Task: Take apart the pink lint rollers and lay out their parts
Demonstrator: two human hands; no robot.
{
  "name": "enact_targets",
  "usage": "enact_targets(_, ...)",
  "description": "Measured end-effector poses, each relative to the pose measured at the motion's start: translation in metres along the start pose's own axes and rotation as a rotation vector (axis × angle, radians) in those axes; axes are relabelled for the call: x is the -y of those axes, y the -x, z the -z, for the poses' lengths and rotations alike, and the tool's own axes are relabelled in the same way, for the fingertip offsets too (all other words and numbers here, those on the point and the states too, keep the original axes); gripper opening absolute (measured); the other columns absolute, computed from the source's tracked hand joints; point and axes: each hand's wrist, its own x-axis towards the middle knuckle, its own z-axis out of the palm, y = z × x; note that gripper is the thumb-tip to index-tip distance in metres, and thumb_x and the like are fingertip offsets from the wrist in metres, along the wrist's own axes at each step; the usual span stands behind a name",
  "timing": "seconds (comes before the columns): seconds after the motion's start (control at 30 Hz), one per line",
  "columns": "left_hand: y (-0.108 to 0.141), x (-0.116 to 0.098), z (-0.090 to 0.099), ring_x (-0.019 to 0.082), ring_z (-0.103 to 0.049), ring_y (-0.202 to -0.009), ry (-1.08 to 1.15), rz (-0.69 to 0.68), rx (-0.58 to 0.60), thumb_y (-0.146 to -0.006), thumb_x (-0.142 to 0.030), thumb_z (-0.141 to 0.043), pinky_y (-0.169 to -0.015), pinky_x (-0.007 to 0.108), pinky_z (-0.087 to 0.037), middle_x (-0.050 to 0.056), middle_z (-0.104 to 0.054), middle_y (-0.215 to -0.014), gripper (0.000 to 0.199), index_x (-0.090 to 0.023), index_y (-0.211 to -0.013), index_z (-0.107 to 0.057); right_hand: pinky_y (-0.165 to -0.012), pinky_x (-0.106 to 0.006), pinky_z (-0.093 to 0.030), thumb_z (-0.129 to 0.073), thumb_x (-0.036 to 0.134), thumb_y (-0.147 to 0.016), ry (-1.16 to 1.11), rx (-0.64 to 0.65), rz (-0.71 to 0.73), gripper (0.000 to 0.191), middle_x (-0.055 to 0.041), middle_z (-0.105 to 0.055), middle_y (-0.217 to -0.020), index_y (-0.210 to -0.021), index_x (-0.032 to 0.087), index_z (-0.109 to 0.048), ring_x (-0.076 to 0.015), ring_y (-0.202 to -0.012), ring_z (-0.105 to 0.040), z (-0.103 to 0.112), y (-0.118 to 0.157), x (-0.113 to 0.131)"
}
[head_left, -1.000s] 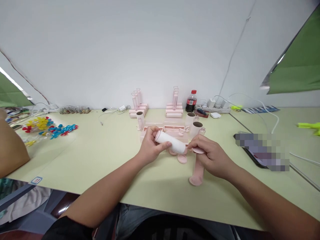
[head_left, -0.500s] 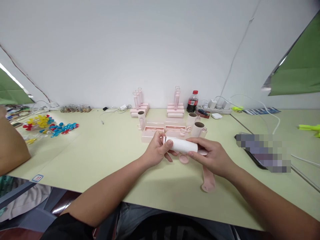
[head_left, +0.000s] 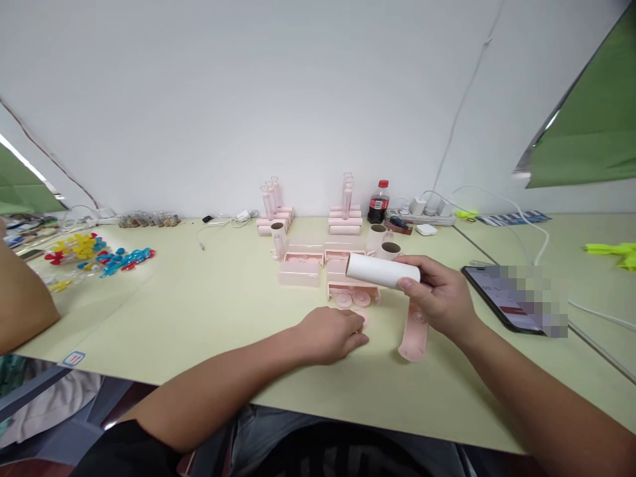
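My right hand (head_left: 440,301) is closed around a white paper roll (head_left: 380,270), held tilted above the table with its hollow end toward the left. My left hand (head_left: 330,336) rests low on the table, its fingers curled onto a pink disc (head_left: 364,318) and partly covering it. Just beyond lie two more pink discs (head_left: 344,300) in front of a pink plastic tray part (head_left: 354,289). A long pink curved piece (head_left: 413,339) lies below my right hand.
Pink cases (head_left: 299,271), upright rolls (head_left: 391,249) and stacked pink pieces (head_left: 345,222) stand ahead. A cola bottle (head_left: 379,202) and power strip (head_left: 432,218) are by the wall. A phone (head_left: 501,301) lies right, colourful toys (head_left: 126,260) left, near another person's arm (head_left: 24,291).
My left hand has let go of the roll's left end and moved down to the pink disc on the table. My right hand has shifted right and up with the roll.
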Motion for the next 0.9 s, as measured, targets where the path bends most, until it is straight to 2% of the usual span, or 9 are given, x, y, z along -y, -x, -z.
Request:
enact_targets(0.1,0.016,0.006,0.011,0.025,-0.068,-0.083,0.024,-0.064,0.059,-0.092,-0.038,-0.050,-0.069,0.033,-0.049,0.009,-0.072,-0.100,0.025,-0.020,-0.099,-0.065,-0.056,-0.029,-0.049,-0.060,0.044,-0.081,0.026,0.010,0.012,0.026,-0.0038,-0.070,-0.081,-0.095,0.022,-0.066,-0.0190,-0.065,-0.063,-0.003,0.001,0.004)
enact_targets(0.2,0.035,0.022,0.021,0.022,-0.068,-0.086,0.146,-0.091,0.049,-0.091,-0.036,-0.052,-0.073,0.031,-0.049,0.007,-0.072,-0.108,0.024,-0.021,-0.102,-0.067,-0.059,-0.030,-0.050,-0.061,0.041,-0.081,0.073,0.013,0.025,0.024,-0.0035,-0.071,-0.083,-0.096,0.023,-0.066,-0.0187,-0.066,-0.062,-0.006,0.002,0.006)
enact_targets(0.37,0.054,0.062,0.028,0.023,-0.066,-0.100,0.434,0.113,-0.060,-0.089,-0.042,-0.056,-0.083,0.031,-0.049,0.007,-0.071,-0.116,0.027,-0.021,-0.097,-0.071,-0.056,-0.029,-0.048,-0.062,0.040,-0.080,0.107,0.045,0.047,0.026,-0.0021,-0.067,-0.074,-0.097,0.021,-0.068,-0.0169,-0.061,-0.059,-0.010,0.005,0.006)
enact_targets(0.47,0.055,0.080,0.030,0.021,-0.066,-0.094,0.551,0.241,-0.143,-0.086,-0.048,-0.058,-0.080,0.030,-0.049,0.007,-0.072,-0.105,0.032,-0.020,-0.093,-0.072,-0.054,-0.028,-0.046,-0.062,0.040,-0.080,0.108,0.062,0.058,0.027,-0.0010,-0.065,-0.070,-0.098,0.020,-0.068,-0.0161,-0.058,-0.057,-0.012,0.006,0.006)
enact_targets(0.53,0.054,0.088,0.031,0.019,-0.064,-0.081,0.521,0.301,-0.205,-0.083,-0.051,-0.060,-0.071,0.028,-0.047,0.005,-0.070,-0.091,0.034,-0.019,-0.084,-0.072,-0.053,-0.028,-0.046,-0.063,0.040,-0.080,0.117,0.082,0.054,0.028,-0.0007,-0.064,-0.069,-0.099,0.020,-0.067,-0.0159,-0.058,-0.056,-0.013,0.008,0.005)
enact_targets(0.6,0.053,0.094,0.031,0.017,-0.060,-0.073,0.456,0.351,-0.216,-0.080,-0.053,-0.063,-0.064,0.027,-0.044,0.003,-0.067,-0.083,0.035,-0.019,-0.078,-0.071,-0.054,-0.028,-0.046,-0.064,0.041,-0.080,0.124,0.104,0.049,0.030,-0.0013,-0.065,-0.072,-0.102,0.020,-0.066,-0.0165,-0.061,-0.058,-0.015,0.009,0.003)
enact_targets(0.73,0.051,0.100,0.029,0.018,-0.057,-0.066,0.363,0.425,-0.161,-0.079,-0.055,-0.063,-0.058,0.027,-0.039,0.000,-0.063,-0.072,0.037,-0.020,-0.091,-0.068,-0.058,-0.028,-0.048,-0.065,0.042,-0.081,0.117,0.136,0.046,0.034,-0.0021,-0.067,-0.076,-0.107,0.020,-0.064,-0.0177,-0.067,-0.062,-0.016,0.011,0.001)
enact_targets(0.8,0.050,0.100,0.028,0.020,-0.059,-0.072,0.238,0.427,-0.185,-0.079,-0.054,-0.062,-0.061,0.029,-0.040,0.002,-0.065,-0.079,0.038,-0.020,-0.097,-0.066,-0.058,-0.028,-0.048,-0.065,0.042,-0.081,0.121,0.142,0.047,0.034,-0.0017,-0.067,-0.075,-0.107,0.021,-0.063,-0.0175,-0.067,-0.062,-0.016,0.012,0.001)
enact_targets(0.9,0.051,0.094,0.030,0.021,-0.060,-0.084,0.078,0.400,-0.293,-0.088,-0.051,-0.051,-0.071,0.032,-0.043,0.006,-0.066,-0.103,0.036,-0.020,-0.102,-0.065,-0.057,-0.027,-0.047,-0.065,0.044,-0.082,0.113,0.138,0.060,0.032,-0.0012,-0.068,-0.073,-0.104,0.021,-0.063,-0.0170,-0.065,-0.062,-0.016,0.012,0.000)
